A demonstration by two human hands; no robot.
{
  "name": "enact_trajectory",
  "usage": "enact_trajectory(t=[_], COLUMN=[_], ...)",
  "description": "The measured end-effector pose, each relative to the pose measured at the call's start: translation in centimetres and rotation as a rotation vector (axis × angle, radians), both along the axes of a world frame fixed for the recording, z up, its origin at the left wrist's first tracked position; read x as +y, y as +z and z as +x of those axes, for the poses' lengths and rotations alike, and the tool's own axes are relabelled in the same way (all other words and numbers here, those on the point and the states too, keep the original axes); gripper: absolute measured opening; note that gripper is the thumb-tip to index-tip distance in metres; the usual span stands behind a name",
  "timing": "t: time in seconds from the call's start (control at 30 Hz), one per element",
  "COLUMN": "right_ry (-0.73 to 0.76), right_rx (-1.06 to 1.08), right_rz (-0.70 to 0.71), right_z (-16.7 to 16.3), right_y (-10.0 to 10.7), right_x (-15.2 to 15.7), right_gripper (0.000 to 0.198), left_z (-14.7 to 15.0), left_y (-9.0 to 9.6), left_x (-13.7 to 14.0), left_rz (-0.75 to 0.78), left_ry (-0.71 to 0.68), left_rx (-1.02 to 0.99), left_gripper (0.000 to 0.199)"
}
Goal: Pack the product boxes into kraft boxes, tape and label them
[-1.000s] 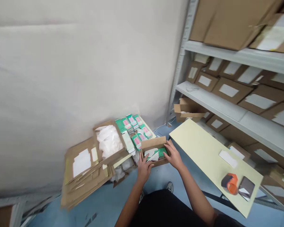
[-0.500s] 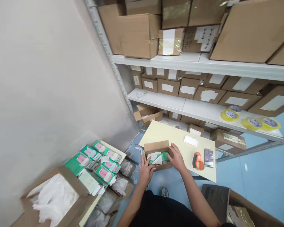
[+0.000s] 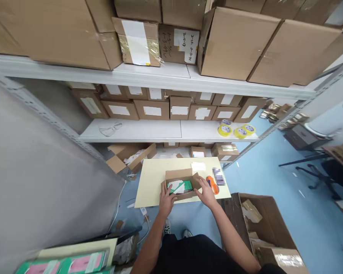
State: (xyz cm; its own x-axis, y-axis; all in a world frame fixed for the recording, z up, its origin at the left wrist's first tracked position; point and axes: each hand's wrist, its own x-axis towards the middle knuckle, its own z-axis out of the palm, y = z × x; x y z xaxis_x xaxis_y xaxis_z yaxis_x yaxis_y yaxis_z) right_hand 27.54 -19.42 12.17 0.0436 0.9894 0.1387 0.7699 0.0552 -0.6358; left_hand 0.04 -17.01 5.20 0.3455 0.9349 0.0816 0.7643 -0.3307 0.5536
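A small open cardboard box [image 3: 183, 196] sits at the front of the cream table, its back flap raised. Inside lie green boxes [image 3: 188, 185] with crumpled white paper [image 3: 174, 185] over them. My left hand [image 3: 166, 201] grips the box's left front corner, fingers along the side and thumb over the front wall. At the right side, my right hand [image 3: 205, 193] holds the wall and flap, with its thumb near the front corner. An orange tape dispenser [image 3: 214, 186] lies just right of my right hand.
White shelving [image 3: 148, 130] with many cartons stands behind the table [image 3: 150, 175]. Yellow tape rolls [image 3: 224, 130] rest on its middle shelf. A large open carton [image 3: 268, 213] is on the floor at right. Green-and-pink boxes [image 3: 82, 262] lie on a side table at lower left.
My view has turned right, away from the side table and toward the shelving. The cardboard box has come round in front of me with both hands still on it.
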Motion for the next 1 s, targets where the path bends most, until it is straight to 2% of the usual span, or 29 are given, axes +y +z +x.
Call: enact_trajectory(t=[0.1, 0.2, 0.23, 0.3, 0.37, 0.43, 0.5, 0.53, 0.57, 0.63, 0.7, 0.8, 0.9, 1.0], right_ry=[-0.013, -0.033, -0.040, -0.059, -0.089, -0.128, -0.172, -0.198, -0.228, -0.308, -0.407, -0.521, -0.531, -0.395], right_rx=[-0.037, -0.070, -0.079, -0.094, -0.101, -0.098, -0.078, -0.059, -0.034, 0.036, 0.126, 0.239, 0.270, 0.266], right_rz=[-0.043, -0.109, -0.125, -0.145, -0.155, -0.165, -0.180, -0.188, -0.197, -0.218, -0.255, -0.325, -0.374, -0.405], right_z=[-1.4, -2.5, -2.6, -2.7, -2.4, -1.8, -1.2, -0.8, -0.6, -0.2, -0.1, -0.4, -1.3, -2.4], right_y=[-0.2, -0.6, -0.8, -1.2, -1.7, -2.2, -2.9, -3.3, -3.9, -5.2, -6.7, -8.6, -9.4, -9.5], right_x=[0.5, 0.6, 0.6, 0.4, 0.1, -0.2, -0.4, -0.5, -0.7, -0.9, -1.0, -0.9, -0.2, 1.0], right_gripper=[0.060, 0.066, 0.068, 0.069, 0.069, 0.068, 0.069, 0.070, 0.071, 0.073, 0.075, 0.078, 0.080, 0.074], left_z=[-0.3, -0.9, -1.2, -1.9, -2.6, -3.3, -3.9, -4.2, -4.3, -4.5, -4.3, -3.8, -3.4, -3.4], left_y=[-1.1, -2.3, -2.8, -3.6, -4.5, -5.1, -5.6, -5.7, -5.7, -5.5, -5.2, -5.0, -5.2, -5.4], left_x=[3.6, 5.4, 5.6, 5.6, 5.2, 4.7, 4.3, 4.1, 4.0, 3.8, 3.7, 3.5, 3.3, 3.2], left_rz=[-0.049, -0.128, -0.141, -0.138, -0.130, -0.198, -0.356, -0.425, -0.460, -0.419, -0.337, -0.338, -0.349, -0.362], left_ry=[-0.074, -0.076, -0.081, -0.059, 0.077, 0.309, 0.463, 0.480, 0.463, 0.351, 0.173, -0.076, -0.138, -0.141], left_rx=[-0.001, 0.037, 0.029, -0.028, -0.113, -0.197, -0.276, -0.310, -0.337, -0.355, -0.308, -0.141, -0.010, 0.042], left_gripper=[0.014, 0.013, 0.016, 0.037, 0.068, 0.087, 0.082, 0.075, 0.069, 0.064, 0.074, 0.098, 0.108, 0.101])
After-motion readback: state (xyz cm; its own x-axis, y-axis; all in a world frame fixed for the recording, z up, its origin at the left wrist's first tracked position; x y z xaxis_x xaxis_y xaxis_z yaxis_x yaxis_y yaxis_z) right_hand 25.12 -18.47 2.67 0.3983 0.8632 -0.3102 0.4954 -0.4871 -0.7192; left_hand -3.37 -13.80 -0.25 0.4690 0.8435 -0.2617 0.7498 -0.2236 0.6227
